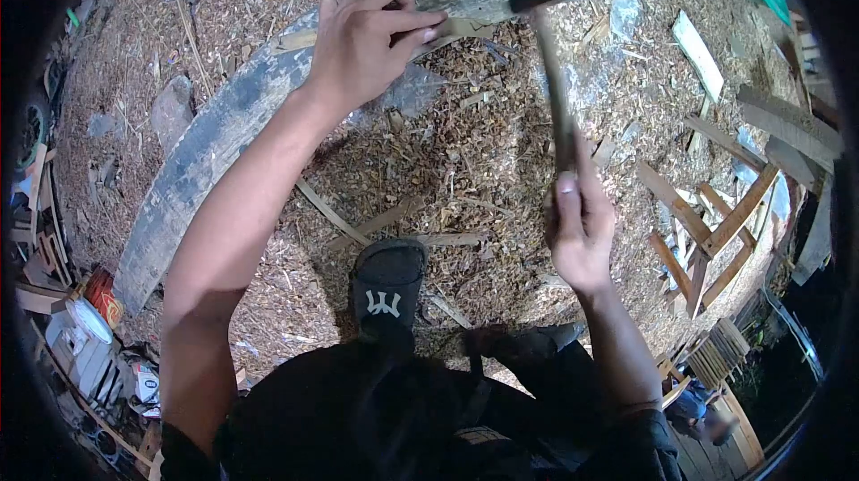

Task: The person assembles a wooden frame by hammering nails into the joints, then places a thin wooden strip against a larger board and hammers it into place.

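My right hand (580, 229) is wrapped around the handle of a hammer (557, 92). The dark hammer head is raised at the top, right of my left hand (362, 50). That left hand is closed, thumb and forefinger pinched together over a narrow wooden strip (461, 29). Whatever sits between those fingertips is too small to make out. The strip shows on both sides of the hand and lies across a long, weathered grey board (201, 163) on the ground.
Wood chips cover the ground around my sandalled foot (389, 280). A small wooden frame (707, 244) and offcuts lie at right, near a stack of slats (718, 351). Another person (698, 409) is at lower right. A white container lid (89, 320) lies among clutter at left.
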{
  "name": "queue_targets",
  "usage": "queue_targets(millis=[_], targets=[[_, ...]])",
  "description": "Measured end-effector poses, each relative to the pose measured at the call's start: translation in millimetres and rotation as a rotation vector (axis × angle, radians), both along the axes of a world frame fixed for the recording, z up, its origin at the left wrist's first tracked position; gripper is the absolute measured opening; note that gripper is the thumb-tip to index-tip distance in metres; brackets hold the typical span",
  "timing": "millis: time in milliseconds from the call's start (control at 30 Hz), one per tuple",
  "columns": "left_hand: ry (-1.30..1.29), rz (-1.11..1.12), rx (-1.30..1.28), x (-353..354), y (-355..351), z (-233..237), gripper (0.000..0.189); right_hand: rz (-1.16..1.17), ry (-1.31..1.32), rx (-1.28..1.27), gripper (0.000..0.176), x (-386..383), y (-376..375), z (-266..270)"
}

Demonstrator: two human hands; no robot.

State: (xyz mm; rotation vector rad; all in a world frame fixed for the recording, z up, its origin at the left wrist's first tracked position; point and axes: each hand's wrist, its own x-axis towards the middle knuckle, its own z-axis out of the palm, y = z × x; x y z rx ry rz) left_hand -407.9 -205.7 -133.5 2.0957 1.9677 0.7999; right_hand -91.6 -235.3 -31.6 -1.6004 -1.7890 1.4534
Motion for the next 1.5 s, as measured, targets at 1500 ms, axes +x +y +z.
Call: queue_targets(millis=[1500], targets=[[0.029, -0.030, 0.049, 19.4, 14.3, -4.0, 0.017, 0.024, -0.032, 0.091, 0.053, 7.1, 4.1, 14.3]])
